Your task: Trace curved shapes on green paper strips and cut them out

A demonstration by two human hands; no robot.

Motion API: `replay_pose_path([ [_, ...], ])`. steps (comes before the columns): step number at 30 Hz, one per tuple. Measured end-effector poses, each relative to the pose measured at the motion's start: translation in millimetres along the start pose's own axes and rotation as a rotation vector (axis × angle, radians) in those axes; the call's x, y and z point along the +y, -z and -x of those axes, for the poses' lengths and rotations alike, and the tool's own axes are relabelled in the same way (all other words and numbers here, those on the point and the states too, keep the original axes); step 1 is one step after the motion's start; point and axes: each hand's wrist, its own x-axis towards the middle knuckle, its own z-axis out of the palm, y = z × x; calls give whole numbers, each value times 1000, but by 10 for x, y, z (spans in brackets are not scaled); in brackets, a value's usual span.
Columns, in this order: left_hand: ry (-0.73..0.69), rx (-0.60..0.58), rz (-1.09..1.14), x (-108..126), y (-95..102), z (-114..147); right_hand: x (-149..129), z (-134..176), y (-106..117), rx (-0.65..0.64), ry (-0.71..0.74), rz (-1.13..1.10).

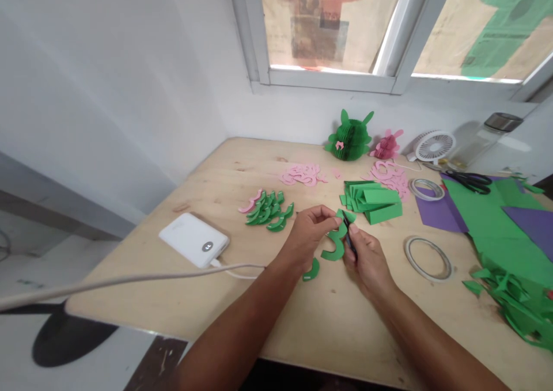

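Observation:
My left hand (311, 225) pinches a curved green paper cutout (334, 247), shaped much like a 3, above the table. In my right hand (367, 258) is a small pair of dark scissors (351, 242); its blades meet the top of the green paper, and the fingers hide most of the handles. Just below my left hand lies a curved green paper piece (311, 270) with a pale strip on it. Left of that hand sits a pile of similar green curved pieces (264, 209), with a pink curved piece (249, 202) at its edge. Folded green paper strips (374, 201) lie beyond my hands.
A white power bank (194, 240) with a cable lies left. Pink cutouts (302, 174), a green paper figure (351, 137), a pink one (387, 144) and a white fan (434, 146) stand behind. Tape rolls (408, 257), black scissors (469, 179) and green scraps (514, 299) are right.

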Motion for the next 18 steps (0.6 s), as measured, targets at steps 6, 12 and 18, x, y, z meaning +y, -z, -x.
replay_pose_path([
  [6,-1,9,13,-9,-2,-11,19,-8,14,-10,2,-17],
  [12,39,32,38,87,-37,48,21,-12,22,-12,-2,-14],
  [18,31,53,23,126,-44,74,39,-19,24,-16,5,-14],
])
